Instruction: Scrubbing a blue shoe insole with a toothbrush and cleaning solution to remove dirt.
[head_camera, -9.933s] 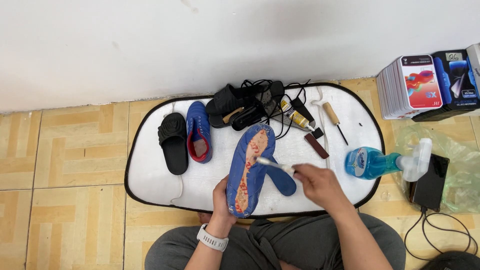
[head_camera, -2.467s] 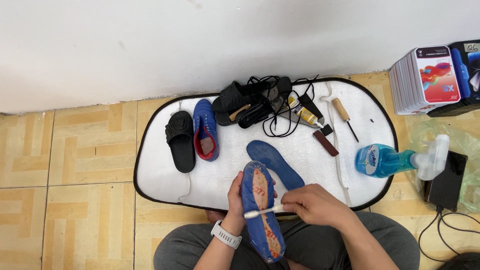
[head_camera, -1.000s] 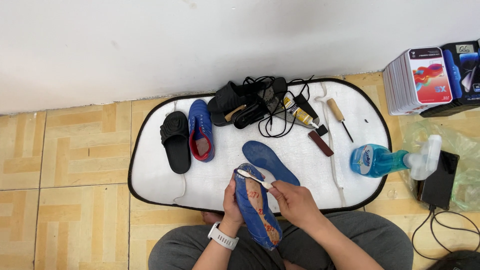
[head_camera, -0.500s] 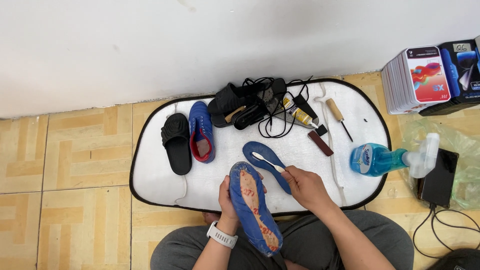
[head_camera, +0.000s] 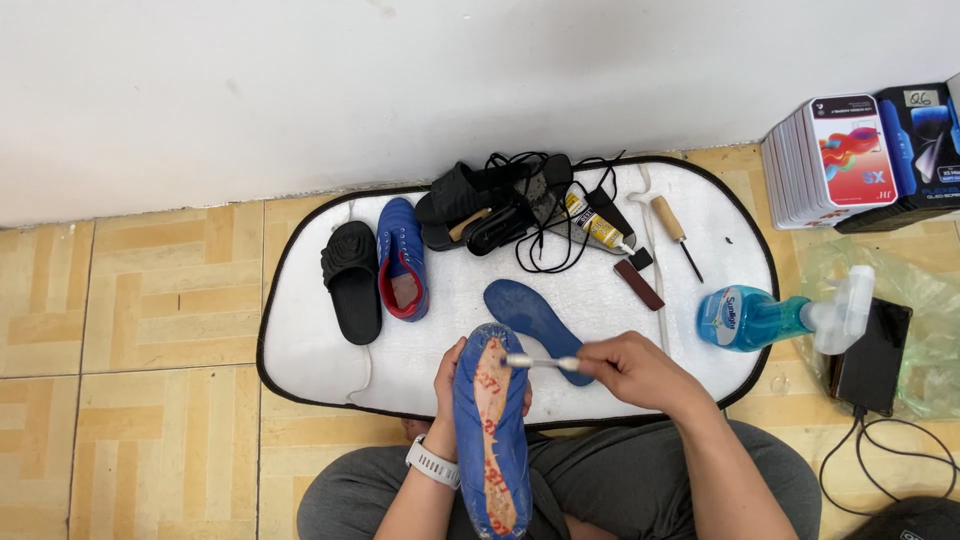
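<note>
Two bare hands work over a white mat (head_camera: 310, 340) on a tiled floor, seen from above. Farthest left on the mat lies a black slide (head_camera: 352, 280), and just beside it a blue shoe (head_camera: 402, 258) with a red lining. Below these, at the mat's near edge, the left hand (head_camera: 447, 385) is wrapped around a blue sole (head_camera: 491, 440), fingers closed on it from underneath; a watch (head_camera: 433, 463) sits on that wrist. The sole points away from the person, its upper face streaked with tan patches. Across its toe end rests the white tip of a thin brush (head_camera: 540, 363), held level. The right hand (head_camera: 640, 372), just right of the sole, pinches the brush's other end, fingers closed on it. Behind the brush, a blue insole (head_camera: 535, 312) lies flat on the mat, partly hidden by the brush and right hand. Further back sits a pile of black sandals (head_camera: 485, 205) tangled with black cord. To its right lie a glue tube (head_camera: 598, 225), a small dark block (head_camera: 638, 284) and an awl (head_camera: 675, 232). A blue spray bottle (head_camera: 770, 317) lies on its side at the mat's right edge. Boxes (head_camera: 860, 155) stand at far right.
</note>
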